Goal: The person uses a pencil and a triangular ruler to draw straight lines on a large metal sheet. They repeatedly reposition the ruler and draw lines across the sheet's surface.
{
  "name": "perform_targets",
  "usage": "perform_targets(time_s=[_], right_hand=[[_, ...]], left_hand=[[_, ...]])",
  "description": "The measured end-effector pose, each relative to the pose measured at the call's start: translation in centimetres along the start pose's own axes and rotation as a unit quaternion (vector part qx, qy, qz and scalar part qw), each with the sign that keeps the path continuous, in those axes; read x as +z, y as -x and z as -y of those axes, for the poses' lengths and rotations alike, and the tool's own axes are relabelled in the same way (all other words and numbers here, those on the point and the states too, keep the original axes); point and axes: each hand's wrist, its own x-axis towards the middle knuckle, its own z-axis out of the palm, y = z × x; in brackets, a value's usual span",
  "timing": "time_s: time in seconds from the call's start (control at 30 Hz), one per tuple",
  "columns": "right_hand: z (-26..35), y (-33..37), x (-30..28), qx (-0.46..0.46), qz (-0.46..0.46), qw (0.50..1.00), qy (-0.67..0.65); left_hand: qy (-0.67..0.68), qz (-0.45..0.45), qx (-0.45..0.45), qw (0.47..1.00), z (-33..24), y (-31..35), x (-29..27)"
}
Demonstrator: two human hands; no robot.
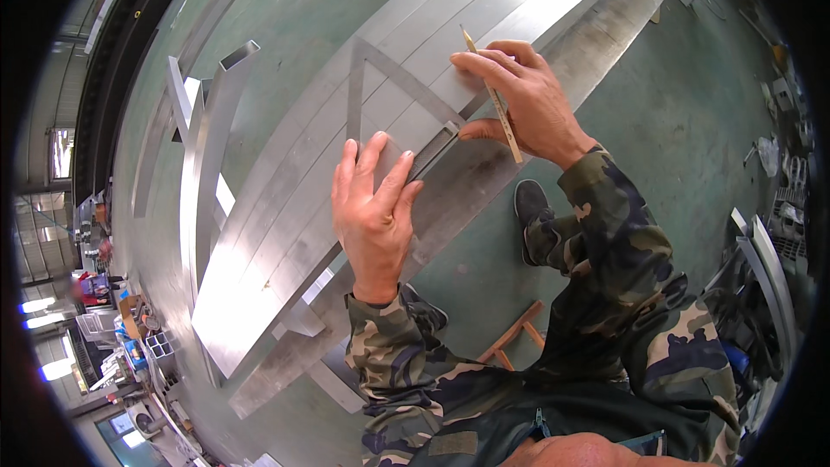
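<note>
A metal triangular set square [408, 83] lies across a row of silver rectangular metal tubes [294, 182] laid side by side. My left hand [373, 220] rests on the set square's near side, its fingers stretched out and spread, covering one corner. My right hand [536, 104] grips a wooden pencil [507, 128], its pointed end slanting up and away between the fingers. The right thumb reaches to the right end of the set square's thick edge. Whether it presses there I cannot tell.
Under the tubes runs a worn steel beam [458, 199]. More metal tubes [207, 147] stand to the left on the green floor [303, 17]. A wooden stool [514, 333] is near my feet. Tools and boxes crowd the lower left; long profiles [765, 268] lean at the right.
</note>
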Motion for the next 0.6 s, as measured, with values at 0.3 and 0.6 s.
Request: perform_targets(time_s=[0.3, 0.6], right_hand=[[-0.2, 0.1, 0.3, -0.006, -0.006, 1.0, 0.01], [0.1, -0.5, -0.8, 0.004, 0.0, 0.998, -0.061]], left_hand=[[-0.003, 0.001, -0.003, 1.0, 0.0, 0.0, 0.0], [0.002, 0.002, -0.015, 1.0, 0.1, -0.1, -0.2]])
